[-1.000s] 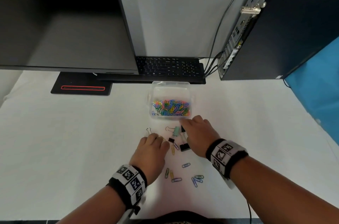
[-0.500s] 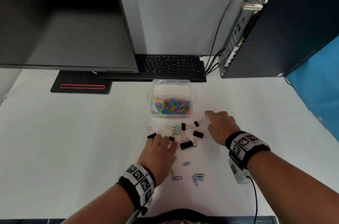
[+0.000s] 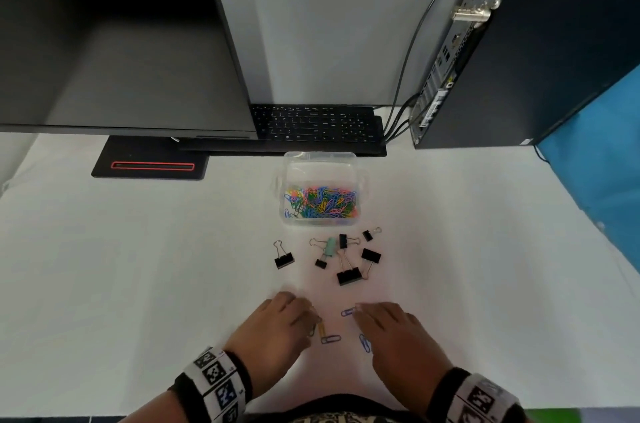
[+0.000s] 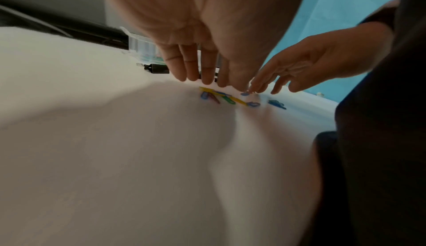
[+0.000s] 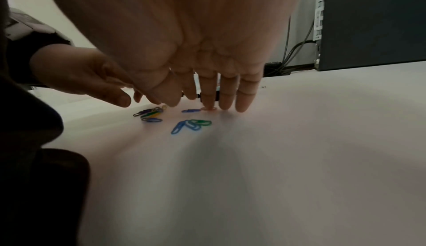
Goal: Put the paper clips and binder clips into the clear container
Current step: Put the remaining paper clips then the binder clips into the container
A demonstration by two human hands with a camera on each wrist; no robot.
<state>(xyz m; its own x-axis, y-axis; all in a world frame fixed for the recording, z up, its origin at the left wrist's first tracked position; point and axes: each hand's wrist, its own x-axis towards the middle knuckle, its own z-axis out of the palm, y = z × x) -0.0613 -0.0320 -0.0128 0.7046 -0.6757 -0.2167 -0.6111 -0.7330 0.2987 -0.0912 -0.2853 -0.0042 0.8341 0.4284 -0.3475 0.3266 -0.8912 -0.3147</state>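
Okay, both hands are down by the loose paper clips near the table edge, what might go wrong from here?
1. The paper clips lie flat on the white table; straight fingertips of the right hand may push them around instead of lifting them.
2. The left hand works close beside the right, so the two could collide.
3. The clear container already holds many clips; the binder clips might crowd it.

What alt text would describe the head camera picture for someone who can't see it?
Two hands, left and right, reach down to loose paper clips on a white table. Beyond lie binder clips and a clear container of coloured clips.
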